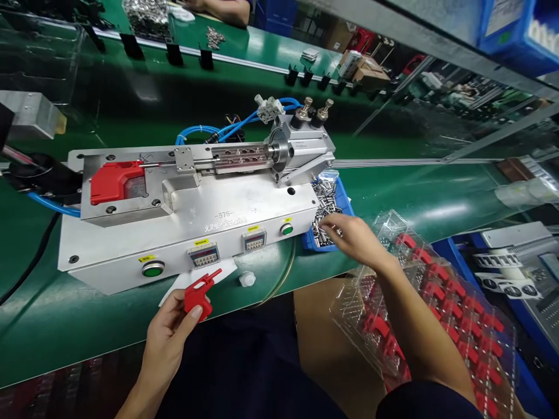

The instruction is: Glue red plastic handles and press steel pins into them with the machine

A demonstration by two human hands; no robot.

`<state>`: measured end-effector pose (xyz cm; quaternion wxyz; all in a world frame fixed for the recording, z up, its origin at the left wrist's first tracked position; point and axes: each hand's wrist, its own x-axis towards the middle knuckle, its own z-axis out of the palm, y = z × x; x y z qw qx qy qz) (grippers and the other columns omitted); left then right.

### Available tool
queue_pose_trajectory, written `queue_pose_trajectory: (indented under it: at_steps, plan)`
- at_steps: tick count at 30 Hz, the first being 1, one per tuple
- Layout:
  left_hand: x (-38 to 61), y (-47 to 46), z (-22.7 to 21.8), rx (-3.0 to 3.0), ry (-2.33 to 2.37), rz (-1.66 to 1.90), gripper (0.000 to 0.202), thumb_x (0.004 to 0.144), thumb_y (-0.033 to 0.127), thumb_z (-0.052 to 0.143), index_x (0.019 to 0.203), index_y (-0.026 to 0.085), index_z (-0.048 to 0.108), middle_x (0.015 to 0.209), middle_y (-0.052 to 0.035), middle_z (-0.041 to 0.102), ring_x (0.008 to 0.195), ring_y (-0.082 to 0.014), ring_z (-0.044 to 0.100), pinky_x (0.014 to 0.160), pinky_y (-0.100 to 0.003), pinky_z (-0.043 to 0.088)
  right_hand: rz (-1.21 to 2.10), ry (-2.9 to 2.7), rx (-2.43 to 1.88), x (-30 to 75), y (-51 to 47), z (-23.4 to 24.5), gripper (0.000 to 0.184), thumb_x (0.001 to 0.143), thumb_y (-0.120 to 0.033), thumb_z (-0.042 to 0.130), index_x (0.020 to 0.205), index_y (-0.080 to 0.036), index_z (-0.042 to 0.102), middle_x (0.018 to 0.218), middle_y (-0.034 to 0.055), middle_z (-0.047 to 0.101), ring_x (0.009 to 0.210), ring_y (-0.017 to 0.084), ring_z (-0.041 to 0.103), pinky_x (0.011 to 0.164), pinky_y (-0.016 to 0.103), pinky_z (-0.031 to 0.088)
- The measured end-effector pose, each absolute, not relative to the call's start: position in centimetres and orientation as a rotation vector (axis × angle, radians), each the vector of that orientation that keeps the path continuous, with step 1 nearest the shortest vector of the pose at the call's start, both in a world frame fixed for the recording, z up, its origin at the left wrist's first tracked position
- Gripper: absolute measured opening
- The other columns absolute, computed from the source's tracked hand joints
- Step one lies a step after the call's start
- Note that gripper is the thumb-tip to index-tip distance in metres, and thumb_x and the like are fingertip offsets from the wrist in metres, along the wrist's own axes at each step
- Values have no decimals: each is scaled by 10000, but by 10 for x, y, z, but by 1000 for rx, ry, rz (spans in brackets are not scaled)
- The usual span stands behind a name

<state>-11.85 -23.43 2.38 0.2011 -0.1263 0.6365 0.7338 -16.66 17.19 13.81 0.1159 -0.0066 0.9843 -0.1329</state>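
Note:
My left hand (168, 329) grips a red plastic part (198, 297) with a thin stem, thumb on its near side, in front of the machine. My right hand (349, 235) reaches over the blue bin (345, 198) of small metal pins (325, 198). Its fingers are curled together at the pins; whatever is between the fingertips is too small to make out. A second red part (116, 180) sits in the metal fixture at the left end of the machine (227, 203). A thin metal rod (152, 165) meets that part from the right.
Clear plastic trays (419, 279) with several red parts stand at the right, under my right forearm. A small white cap (247, 279) lies near the table's front edge. Blue air hoses (236, 131) run behind the machine. Another person's arm (227, 10) rests across the far bench.

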Motion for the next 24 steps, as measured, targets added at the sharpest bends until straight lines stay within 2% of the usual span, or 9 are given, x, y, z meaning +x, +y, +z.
queue_pose_trajectory:
  at_steps: [4,6,8,12,17,24]
  plan:
    - [-117,-224,33,-302,1823,2030,388,821,513,838,970,189,683,904,-50,744,798,-198,676,719,-267,571,-122,2764,285,-193,197,102,299,969,-191,602,1252,-130,674,1132,143,765,995,261,727,863,323,538]
    - [-115,-221,39,-308,1878,2026,389,836,533,812,980,196,680,912,-53,744,800,-208,674,709,-279,567,-77,2752,294,-201,200,87,295,951,-206,637,1227,-112,681,1114,165,761,1010,284,719,861,330,524]
    - [-113,-221,41,-331,1934,2018,418,821,560,809,984,197,681,893,-58,742,787,-224,674,679,-297,566,-51,2746,276,-204,201,81,223,959,-175,596,1146,-129,708,1081,155,765,1013,281,713,855,319,503]
    - [-113,-230,37,-413,1929,2036,432,799,545,835,992,189,684,890,-56,742,772,-214,669,673,-294,560,-64,2712,202,-205,201,82,204,941,-113,555,1034,-164,729,960,106,777,930,240,714,793,277,473]
    - [-111,-234,34,-405,1845,2041,377,836,498,830,1015,201,683,943,-33,744,777,-177,646,692,-255,522,-67,2646,164,-205,204,85,186,899,-89,582,951,-158,746,931,98,780,873,226,714,751,263,465]
    - [-114,-229,40,-364,1901,2037,418,836,565,807,978,194,677,898,-37,731,764,-200,647,693,-281,520,-95,2606,125,-199,205,90,202,818,-85,668,987,-161,749,978,85,775,872,213,706,768,261,488]
